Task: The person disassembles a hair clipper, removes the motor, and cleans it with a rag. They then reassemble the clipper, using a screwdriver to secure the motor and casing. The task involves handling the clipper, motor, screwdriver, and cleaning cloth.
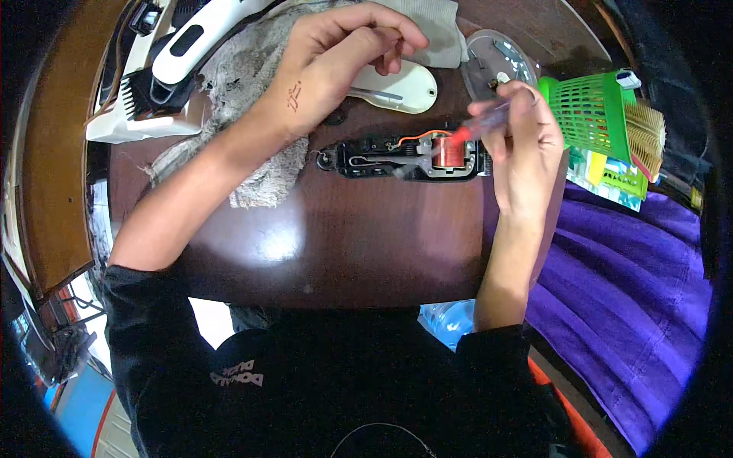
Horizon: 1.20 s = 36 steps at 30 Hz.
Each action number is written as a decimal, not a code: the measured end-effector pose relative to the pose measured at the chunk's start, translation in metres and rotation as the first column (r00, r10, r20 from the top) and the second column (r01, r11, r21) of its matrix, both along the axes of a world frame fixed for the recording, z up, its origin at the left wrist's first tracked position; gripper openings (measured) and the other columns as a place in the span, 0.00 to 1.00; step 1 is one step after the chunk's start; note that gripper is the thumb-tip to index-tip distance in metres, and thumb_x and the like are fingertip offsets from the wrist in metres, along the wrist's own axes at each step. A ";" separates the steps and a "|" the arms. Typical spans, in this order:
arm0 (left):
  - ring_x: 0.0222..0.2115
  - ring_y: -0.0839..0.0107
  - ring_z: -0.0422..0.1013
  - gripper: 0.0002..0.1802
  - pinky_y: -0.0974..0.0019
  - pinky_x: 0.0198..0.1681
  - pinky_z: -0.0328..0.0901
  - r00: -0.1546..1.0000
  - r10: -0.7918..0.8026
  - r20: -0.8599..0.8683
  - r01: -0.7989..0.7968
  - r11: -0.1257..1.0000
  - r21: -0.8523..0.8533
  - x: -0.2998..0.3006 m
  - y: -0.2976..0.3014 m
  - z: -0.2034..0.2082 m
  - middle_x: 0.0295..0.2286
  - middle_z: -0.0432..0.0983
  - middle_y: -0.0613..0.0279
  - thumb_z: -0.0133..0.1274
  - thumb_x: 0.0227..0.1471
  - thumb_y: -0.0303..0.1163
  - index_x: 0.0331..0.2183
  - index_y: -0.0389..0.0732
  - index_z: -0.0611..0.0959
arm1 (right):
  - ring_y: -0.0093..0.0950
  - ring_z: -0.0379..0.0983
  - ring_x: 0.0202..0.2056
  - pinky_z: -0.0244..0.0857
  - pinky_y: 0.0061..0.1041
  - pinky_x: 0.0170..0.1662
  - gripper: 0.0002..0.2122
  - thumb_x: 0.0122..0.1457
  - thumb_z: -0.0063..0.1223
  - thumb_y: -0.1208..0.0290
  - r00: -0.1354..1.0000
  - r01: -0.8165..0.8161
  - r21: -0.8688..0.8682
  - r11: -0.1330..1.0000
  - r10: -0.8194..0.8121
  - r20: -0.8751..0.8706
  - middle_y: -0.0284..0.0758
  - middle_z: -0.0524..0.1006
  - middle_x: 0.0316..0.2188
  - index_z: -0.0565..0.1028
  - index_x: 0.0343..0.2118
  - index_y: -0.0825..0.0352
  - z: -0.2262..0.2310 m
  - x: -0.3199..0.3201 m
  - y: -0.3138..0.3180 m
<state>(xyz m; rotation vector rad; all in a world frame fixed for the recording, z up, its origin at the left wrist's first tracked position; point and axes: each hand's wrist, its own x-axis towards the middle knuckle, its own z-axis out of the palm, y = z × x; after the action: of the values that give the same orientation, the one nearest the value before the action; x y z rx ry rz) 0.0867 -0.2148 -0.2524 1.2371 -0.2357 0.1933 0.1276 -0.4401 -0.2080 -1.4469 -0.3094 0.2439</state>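
An opened hair clipper body [366,162] lies on the dark table, with its red copper coil [449,152] and an orange wire exposed. My right hand [523,145] is closed round a screwdriver [489,122] with a clear and red handle. Its blurred shaft slants down to the left over the clipper body; I cannot tell if the tip touches. Above a cream clipper cover [408,88] hovers my left hand [343,57], fingers curled and thumb against the index finger. Anything inside those fingers is hidden.
A grey cloth [263,172] lies under my left forearm. White clippers [191,49] stand in a holder at the far left. A clear round dish [489,65] with small parts sits at the back. At the right are a green basket [584,103] and purple cloth [626,282].
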 end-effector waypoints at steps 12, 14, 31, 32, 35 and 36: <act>0.33 0.76 0.65 0.15 0.73 0.40 0.59 0.999 0.017 -0.043 -0.015 0.998 0.055 -0.002 0.002 0.003 0.31 0.71 0.63 0.41 0.59 0.31 0.39 0.31 0.79 | 0.13 0.64 0.15 0.55 0.13 0.20 0.06 0.61 0.54 0.73 0.997 0.070 -0.083 0.994 -0.068 0.034 0.38 0.78 0.20 0.75 0.35 0.70 0.000 0.004 -0.001; 0.33 0.76 0.64 0.15 0.73 0.40 0.59 0.999 0.024 -0.043 -0.023 0.999 0.029 -0.002 0.000 0.001 0.31 0.71 0.62 0.41 0.59 0.31 0.39 0.31 0.78 | 0.14 0.65 0.16 0.56 0.13 0.20 0.06 0.61 0.54 0.72 0.998 0.029 0.030 0.999 -0.028 -0.052 0.36 0.77 0.19 0.75 0.35 0.70 0.001 0.006 -0.005; 0.33 0.76 0.63 0.16 0.73 0.40 0.59 1.000 0.012 -0.006 -0.012 0.999 0.040 -0.001 -0.001 0.002 0.34 0.71 0.62 0.41 0.60 0.32 0.40 0.30 0.77 | 0.13 0.65 0.15 0.52 0.12 0.17 0.07 0.60 0.56 0.69 0.998 0.067 -0.066 0.996 -0.065 0.027 0.34 0.78 0.19 0.75 0.31 0.68 -0.005 0.013 -0.009; 0.32 0.76 0.63 0.16 0.73 0.40 0.59 1.000 0.022 -0.001 -0.021 0.998 0.052 -0.002 -0.002 0.002 0.34 0.71 0.62 0.40 0.60 0.32 0.40 0.31 0.77 | 0.12 0.65 0.15 0.51 0.12 0.17 0.06 0.59 0.57 0.71 0.997 0.050 0.047 0.998 -0.046 -0.068 0.33 0.77 0.19 0.75 0.31 0.68 -0.004 0.013 -0.012; 0.32 0.77 0.63 0.16 0.74 0.39 0.59 0.999 0.031 -0.045 -0.024 0.989 0.145 -0.003 -0.003 0.006 0.33 0.71 0.64 0.40 0.60 0.32 0.41 0.32 0.78 | 0.12 0.65 0.15 0.50 0.12 0.16 0.06 0.58 0.58 0.71 0.998 0.066 -0.034 0.997 -0.065 0.021 0.31 0.76 0.17 0.74 0.29 0.67 -0.008 0.015 -0.011; 0.32 0.77 0.63 0.16 0.75 0.38 0.59 0.999 0.028 -0.031 -0.023 0.988 0.155 -0.003 -0.003 0.007 0.33 0.71 0.65 0.40 0.60 0.32 0.40 0.32 0.78 | 0.12 0.65 0.15 0.50 0.12 0.16 0.06 0.59 0.58 0.70 0.991 0.090 -0.129 0.988 -0.075 0.113 0.30 0.75 0.17 0.74 0.29 0.66 -0.010 0.015 -0.010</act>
<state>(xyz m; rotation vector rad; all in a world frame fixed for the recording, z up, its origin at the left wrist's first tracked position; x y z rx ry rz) 0.0840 -0.2177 -0.2459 1.3966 -0.2089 0.1785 0.1429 -0.4497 -0.2176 -1.6051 -0.3250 0.1206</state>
